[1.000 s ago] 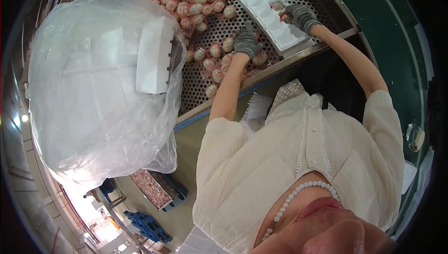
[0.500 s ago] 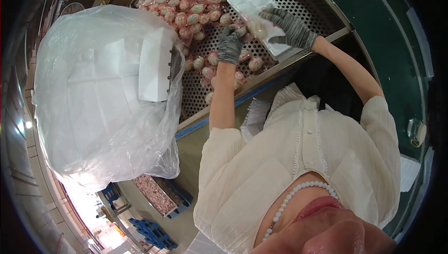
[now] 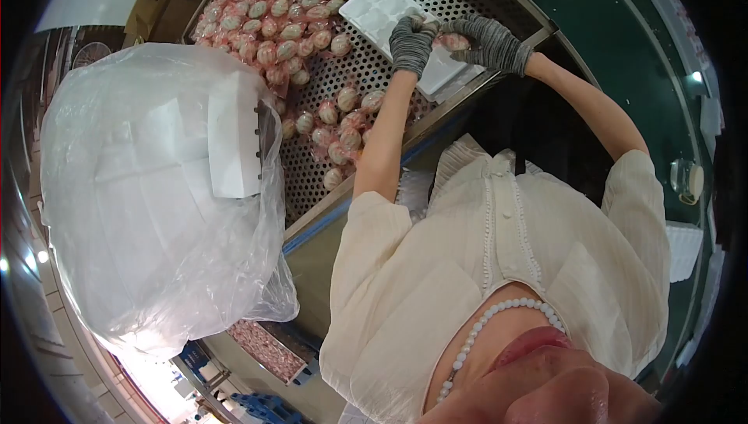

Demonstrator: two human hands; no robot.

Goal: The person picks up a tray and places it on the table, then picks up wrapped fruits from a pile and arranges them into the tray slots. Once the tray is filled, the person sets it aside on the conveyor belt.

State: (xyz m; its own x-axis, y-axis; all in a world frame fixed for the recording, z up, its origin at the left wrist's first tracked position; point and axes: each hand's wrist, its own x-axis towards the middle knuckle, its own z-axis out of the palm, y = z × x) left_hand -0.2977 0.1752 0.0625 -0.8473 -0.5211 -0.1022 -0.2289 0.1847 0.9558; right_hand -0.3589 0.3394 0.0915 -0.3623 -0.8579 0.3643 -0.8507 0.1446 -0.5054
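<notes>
My left hand (image 3: 411,45), in a grey knit glove, is over the white compartment tray (image 3: 374,7), its fingers closed; what they hold is hidden. Beside it my right hand (image 3: 492,45), gloved alike, has its thumb and fingers around a round, pale piece in red-printed clear wrap (image 3: 452,40), low over the tray's near half. Several wrapped pieces (image 3: 347,98) lie loose on the perforated metal surface (image 3: 312,173) left of my left forearm. A large heap of the same wrapped pieces (image 3: 292,31) spreads behind them.
A big clear plastic bag (image 3: 156,253) holding white trays (image 3: 234,144) stands at the left. Cardboard boxes (image 3: 160,3) are at the back left. A green surface (image 3: 623,50) curves along the right, with a clear container (image 3: 686,181). A metal rim (image 3: 452,106) borders the near side.
My left hand has moved right, from the loose wrapped pieces to over the tray. My right fingers have closed around a wrapped piece, and the hands are closer together. The view has shifted slightly.
</notes>
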